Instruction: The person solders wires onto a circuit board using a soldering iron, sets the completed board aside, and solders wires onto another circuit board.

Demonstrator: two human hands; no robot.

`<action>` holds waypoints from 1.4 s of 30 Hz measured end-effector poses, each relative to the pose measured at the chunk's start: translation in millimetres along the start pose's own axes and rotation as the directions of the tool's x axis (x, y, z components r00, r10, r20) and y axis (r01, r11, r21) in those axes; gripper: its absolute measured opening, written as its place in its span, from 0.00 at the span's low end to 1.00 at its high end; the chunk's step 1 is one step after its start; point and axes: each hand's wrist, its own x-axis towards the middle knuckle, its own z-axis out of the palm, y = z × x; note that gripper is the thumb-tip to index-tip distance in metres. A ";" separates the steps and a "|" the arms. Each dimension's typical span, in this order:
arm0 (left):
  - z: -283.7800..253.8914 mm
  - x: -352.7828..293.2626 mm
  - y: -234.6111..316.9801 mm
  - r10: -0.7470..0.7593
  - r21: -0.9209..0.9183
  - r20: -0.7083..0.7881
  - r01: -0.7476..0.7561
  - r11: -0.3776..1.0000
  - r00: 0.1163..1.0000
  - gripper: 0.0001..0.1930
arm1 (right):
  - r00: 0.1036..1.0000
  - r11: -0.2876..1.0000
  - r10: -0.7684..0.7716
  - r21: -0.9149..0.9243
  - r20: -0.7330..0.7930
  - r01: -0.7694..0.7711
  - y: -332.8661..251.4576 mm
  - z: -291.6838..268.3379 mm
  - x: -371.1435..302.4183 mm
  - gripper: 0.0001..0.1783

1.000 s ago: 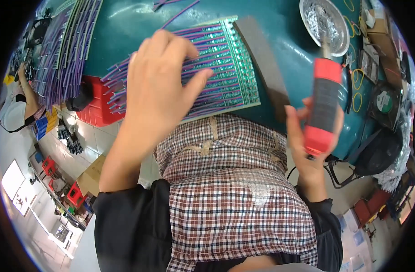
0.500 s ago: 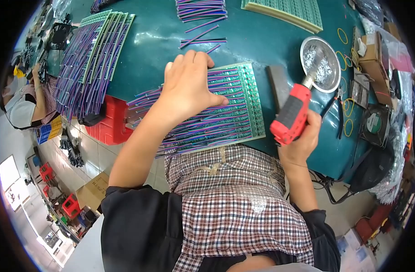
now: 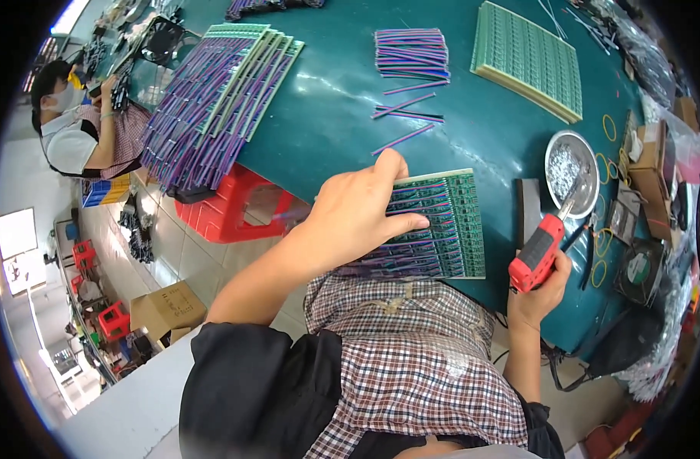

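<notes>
Green circuit board (image 3: 466, 222), earlier beneath left hand (image 3: 355, 212), now in its grasp; right hand (image 3: 540, 298) tight around red tool (image 3: 538, 254)

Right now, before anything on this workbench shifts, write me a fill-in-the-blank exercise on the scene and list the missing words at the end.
1. The right hand grips a soldering iron coloured red and ____.
2. The left hand, its ____ extended toward the picture's right, lies over a wired circuit board.
3. The plastic stool beside the table is coloured ____.
4. In the picture, the round metal bowl stands to the ____ of the circuit board.

Missing words: black; thumb; red; right.
</notes>
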 end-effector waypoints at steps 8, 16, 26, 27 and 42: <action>-146.7 16.1 -66.1 -0.145 0.144 -0.533 0.258 0.955 0.834 0.27 | 1.000 1.000 -0.013 -0.005 0.018 0.013 -0.4 -1.9 0.5 0.32; -284.3 55.8 -213.3 -0.160 0.486 -0.626 0.542 0.686 0.763 0.48 | 1.000 1.000 -0.016 -0.016 0.007 0.016 0.1 -6.2 1.5 0.33; -207.7 87.0 -139.4 0.205 0.810 -0.450 0.300 0.504 0.869 0.27 | 0.998 0.999 -0.036 0.022 -0.049 0.037 -2.1 -2.0 3.1 0.34; -188.5 101.7 -111.9 0.347 0.772 -0.390 0.097 0.628 0.853 0.22 | 0.999 1.000 -0.012 0.015 -0.040 0.013 -1.9 -1.4 1.6 0.34; 22.3 225.2 24.0 0.504 0.696 0.071 -0.405 0.593 0.861 0.23 | 0.995 0.998 -0.048 -0.046 -0.082 0.044 -12.2 1.0 8.1 0.35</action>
